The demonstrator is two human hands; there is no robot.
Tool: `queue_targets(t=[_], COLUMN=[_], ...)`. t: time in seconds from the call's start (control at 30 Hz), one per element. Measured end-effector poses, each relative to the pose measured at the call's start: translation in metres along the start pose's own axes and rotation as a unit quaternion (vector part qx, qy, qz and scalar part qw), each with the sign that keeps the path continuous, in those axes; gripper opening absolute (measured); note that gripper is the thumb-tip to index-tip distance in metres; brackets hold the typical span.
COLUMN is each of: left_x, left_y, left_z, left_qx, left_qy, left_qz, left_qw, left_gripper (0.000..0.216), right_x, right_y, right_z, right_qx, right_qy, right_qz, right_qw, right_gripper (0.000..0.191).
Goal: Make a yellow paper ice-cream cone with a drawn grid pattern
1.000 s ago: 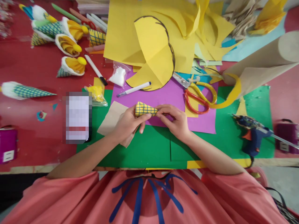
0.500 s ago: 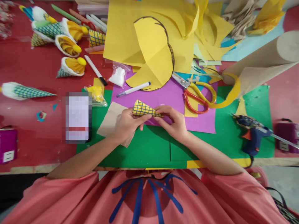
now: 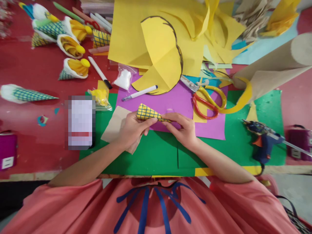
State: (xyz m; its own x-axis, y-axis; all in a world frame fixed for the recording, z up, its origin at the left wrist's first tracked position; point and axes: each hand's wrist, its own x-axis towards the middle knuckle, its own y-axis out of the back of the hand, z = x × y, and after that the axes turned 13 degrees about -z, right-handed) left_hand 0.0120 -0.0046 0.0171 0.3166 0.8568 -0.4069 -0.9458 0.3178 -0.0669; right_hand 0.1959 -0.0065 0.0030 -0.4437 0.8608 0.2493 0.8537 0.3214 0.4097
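Note:
A small yellow paper cone (image 3: 147, 112) with a blue-green grid lies on its side between my hands, its narrow tip pointing right. My left hand (image 3: 133, 130) is closed on the cone's wide end, thumb along the near side. My right hand (image 3: 181, 126) pinches the tip between thumb and fingers. Under the left hand lies a piece of tan paper (image 3: 114, 125). Just beyond the cone, a white marker (image 3: 140, 93) rests on purple paper (image 3: 209, 130), beside a yellow paper piece (image 3: 162, 55) with a black scalloped outline.
Scissors (image 3: 207, 100) with red and yellow handles lie right of centre. A blue glue gun (image 3: 264, 143) lies on the green mat (image 3: 156, 152) at the right. Several finished cones (image 3: 75, 68) stand at the far left, and a large tan paper roll (image 3: 273, 61) lies at the right.
The cone's wide end has shifted very slightly left in my hands. Both hands keep their grip, and the things around them stay in place.

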Motion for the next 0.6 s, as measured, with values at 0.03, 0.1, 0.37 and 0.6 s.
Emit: queue_targets(t=[0.03, 0.1, 0.37, 0.6], left_x=[-0.0002, -0.0005, -0.0022, -0.0029], left_y=[-0.0001, -0.0002, -0.0016, -0.0024], left_z=[0.0001, -0.0003, -0.0044, -0.0050], left_qx=[0.002, 0.011, 0.029, 0.054], left_qy=[-0.002, -0.005, -0.008, -0.011], left_qz=[0.003, 0.005, 0.015, 0.053], left_qw=[1.000, 1.000, 0.999, 0.997], left_gripper=[0.021, 0.021, 0.027, 0.032], right_x=[0.0002, 0.0007, 0.0019, 0.0021], right_y=[-0.0001, -0.0005, -0.0024, -0.0033], right_z=[-0.0003, -0.0009, -0.0003, -0.0003], right_qx=[0.004, 0.019, 0.099, 0.124], right_qy=[-0.006, -0.017, -0.066, -0.058], right_qz=[0.001, 0.004, 0.016, 0.011], right_qw=[1.000, 1.000, 0.993, 0.990], right_gripper=[0.015, 0.014, 0.012, 0.010])
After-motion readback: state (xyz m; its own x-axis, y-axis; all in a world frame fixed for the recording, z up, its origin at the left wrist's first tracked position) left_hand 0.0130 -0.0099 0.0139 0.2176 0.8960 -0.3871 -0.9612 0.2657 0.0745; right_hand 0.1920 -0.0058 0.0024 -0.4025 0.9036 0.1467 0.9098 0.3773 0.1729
